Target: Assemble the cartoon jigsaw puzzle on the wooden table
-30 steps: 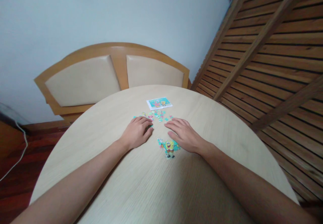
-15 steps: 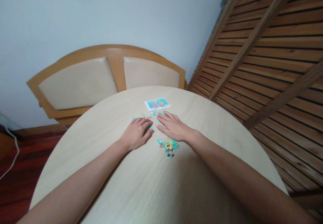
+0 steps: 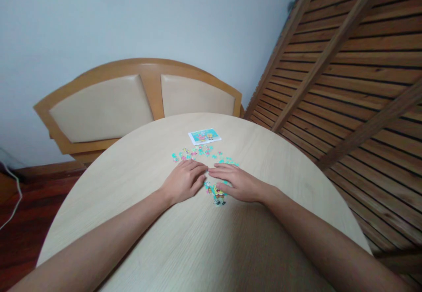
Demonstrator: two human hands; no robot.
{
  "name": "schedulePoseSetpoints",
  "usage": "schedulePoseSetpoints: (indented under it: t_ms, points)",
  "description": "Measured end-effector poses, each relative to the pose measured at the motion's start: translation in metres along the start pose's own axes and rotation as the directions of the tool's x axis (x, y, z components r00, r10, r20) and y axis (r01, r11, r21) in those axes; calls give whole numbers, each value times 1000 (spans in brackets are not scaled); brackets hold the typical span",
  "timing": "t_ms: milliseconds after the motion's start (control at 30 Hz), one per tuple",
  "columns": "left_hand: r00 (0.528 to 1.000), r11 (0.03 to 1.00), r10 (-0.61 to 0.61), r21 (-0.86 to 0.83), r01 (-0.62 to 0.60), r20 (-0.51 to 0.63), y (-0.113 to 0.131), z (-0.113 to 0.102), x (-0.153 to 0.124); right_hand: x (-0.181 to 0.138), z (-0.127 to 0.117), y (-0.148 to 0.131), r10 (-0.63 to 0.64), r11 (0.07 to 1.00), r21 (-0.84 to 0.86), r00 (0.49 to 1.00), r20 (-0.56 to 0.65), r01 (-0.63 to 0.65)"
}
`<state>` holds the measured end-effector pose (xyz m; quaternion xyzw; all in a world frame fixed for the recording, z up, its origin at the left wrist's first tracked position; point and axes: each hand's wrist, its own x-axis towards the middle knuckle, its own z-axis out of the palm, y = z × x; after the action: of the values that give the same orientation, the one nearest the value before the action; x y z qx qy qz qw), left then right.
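Observation:
Small turquoise, pink and yellow jigsaw puzzle pieces [image 3: 206,151] lie scattered in an arc beyond my hands. Nearer to me is a partly joined puzzle section [image 3: 220,200] with a yellow cartoon sponge figure on it. My left hand [image 3: 187,178] rests low over the table beside that section, fingers stretched to the right and thumb apart. Over the section's upper part hovers or rests my right hand [image 3: 239,181], its fingers extended leftward and its thumb covering some of the figure. The fingertips of both hands almost meet; any piece between them is too small to make out.
A picture card [image 3: 205,137] with the cartoon scene lies beyond the pieces on the round wooden table [image 3: 158,243]. Behind the table stands a padded wooden headboard [image 3: 148,99] against the wall. Slatted wood [image 3: 329,72] leans at the right.
My right hand has drawn back toward me, uncovering turquoise pieces and now partly covering the sponge figure. My left hand has shifted slightly right and nearer, exposing more loose pieces.

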<state>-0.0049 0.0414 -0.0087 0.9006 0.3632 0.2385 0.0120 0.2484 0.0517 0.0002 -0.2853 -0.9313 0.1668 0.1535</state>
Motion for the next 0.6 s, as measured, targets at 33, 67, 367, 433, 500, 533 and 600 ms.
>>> schedulePoseSetpoints:
  t_ms: [33, 67, 367, 433, 500, 533, 600]
  points:
    - [1000, 1000, 26, -12, -26, 11, 1, 0, 0, -2, 2, 1, -8, 1000, 3, 1000, 1, 8]
    - [999, 999, 44, -22, -44, 21, 2, 0, -1, -3, 3, 1, -11, 1000, 2, 1000, 7, 11]
    - [999, 1000, 11, 15, -12, 50, 3, -3, -4, -8, 2, -4, -28, 1000, 13, 1000, -12, 28]
    - [999, 1000, -11, 8, 10, 46, 3, -3, -6, -8, 2, -4, -39, 999, 20, 999, -15, 39]
    - [999, 1000, -28, -4, 28, 37, 2, -3, -6, -8, 2, -3, -45, 998, 32, 999, -17, 45]
    - [999, 999, -34, -12, 34, 33, 2, -3, -5, -8, 2, -3, -45, 998, 41, 999, -21, 46]
    - [999, 998, -48, -28, 49, 26, 3, -3, -4, -6, 3, -3, -38, 997, 65, 999, -35, 41]
